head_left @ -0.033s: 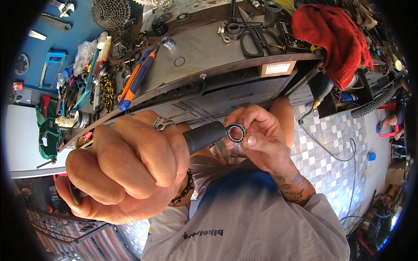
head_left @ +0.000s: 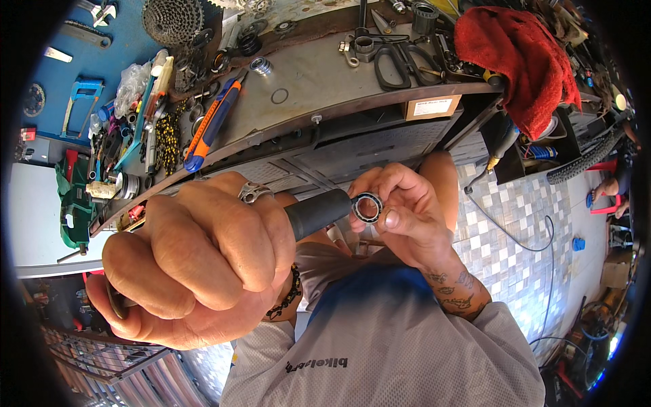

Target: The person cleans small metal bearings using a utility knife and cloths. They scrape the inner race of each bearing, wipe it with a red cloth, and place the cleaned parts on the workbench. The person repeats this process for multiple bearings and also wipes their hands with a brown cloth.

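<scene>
Closed in a fist, my left hand (head_left: 196, 258) grips a black cylindrical tool (head_left: 320, 213); a silver ring is on one finger. A bit of metal shows by the little finger, its shape mostly hidden. The tool's narrow tip meets the edge of a small ring-shaped bearing (head_left: 367, 207). Between thumb and fingers, my right hand (head_left: 407, 210) pinches that bearing, its open centre facing up toward me. Both hands are above my lap, in front of the workbench. What the left palm covers cannot be seen.
On the metal workbench (head_left: 305, 88) lie an orange and blue utility knife (head_left: 213, 125), black-handled scissors (head_left: 400, 66), a thin ring (head_left: 279, 96) and a small metal cylinder (head_left: 260, 66). A red cloth (head_left: 519, 61) hangs over the right end. A cassette (head_left: 173, 20) and several tools crowd the left.
</scene>
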The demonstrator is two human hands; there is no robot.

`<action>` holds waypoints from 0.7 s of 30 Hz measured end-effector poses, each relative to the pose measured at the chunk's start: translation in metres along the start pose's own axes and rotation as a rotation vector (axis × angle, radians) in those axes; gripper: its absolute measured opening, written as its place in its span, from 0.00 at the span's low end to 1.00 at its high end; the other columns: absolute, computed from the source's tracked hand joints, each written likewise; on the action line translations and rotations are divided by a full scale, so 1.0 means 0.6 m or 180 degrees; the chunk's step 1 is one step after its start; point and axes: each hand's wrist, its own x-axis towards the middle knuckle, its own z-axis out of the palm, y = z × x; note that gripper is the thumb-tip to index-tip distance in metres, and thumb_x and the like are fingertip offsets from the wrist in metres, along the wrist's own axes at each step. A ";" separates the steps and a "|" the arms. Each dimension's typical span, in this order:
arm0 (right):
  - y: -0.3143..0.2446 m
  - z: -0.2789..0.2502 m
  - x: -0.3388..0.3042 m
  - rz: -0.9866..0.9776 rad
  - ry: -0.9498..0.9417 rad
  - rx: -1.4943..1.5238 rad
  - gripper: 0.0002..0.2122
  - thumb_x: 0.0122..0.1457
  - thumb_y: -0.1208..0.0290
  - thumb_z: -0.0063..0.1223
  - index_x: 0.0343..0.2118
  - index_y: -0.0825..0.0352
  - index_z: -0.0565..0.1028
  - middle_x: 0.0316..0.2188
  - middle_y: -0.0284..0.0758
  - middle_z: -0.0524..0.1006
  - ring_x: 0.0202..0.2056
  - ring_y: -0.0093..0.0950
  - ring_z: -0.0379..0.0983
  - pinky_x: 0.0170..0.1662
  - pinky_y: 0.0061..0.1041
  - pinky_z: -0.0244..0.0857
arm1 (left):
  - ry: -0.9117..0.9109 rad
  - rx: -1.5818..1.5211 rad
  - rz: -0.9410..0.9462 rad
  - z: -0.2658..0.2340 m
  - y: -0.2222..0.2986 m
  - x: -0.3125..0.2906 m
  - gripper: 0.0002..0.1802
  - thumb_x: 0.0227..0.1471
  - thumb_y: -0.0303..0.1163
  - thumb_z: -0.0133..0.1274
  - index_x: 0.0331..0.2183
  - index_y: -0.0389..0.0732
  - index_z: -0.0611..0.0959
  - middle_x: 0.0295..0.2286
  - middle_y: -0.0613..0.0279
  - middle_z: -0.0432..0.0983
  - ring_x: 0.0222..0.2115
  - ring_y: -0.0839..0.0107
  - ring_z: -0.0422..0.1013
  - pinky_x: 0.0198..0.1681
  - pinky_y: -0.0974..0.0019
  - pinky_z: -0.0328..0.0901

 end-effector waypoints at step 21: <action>-0.003 -0.005 0.012 -0.0208 -0.0086 -0.0057 0.15 0.64 0.81 0.60 0.52 0.71 0.73 0.50 0.48 0.78 0.48 0.31 0.79 0.53 0.31 0.76 | 0.0615 0.0230 0.0378 0.008 -0.016 -0.001 0.28 0.66 0.62 0.34 0.19 0.58 0.63 0.12 0.79 0.56 0.09 0.85 0.58 0.20 0.62 0.72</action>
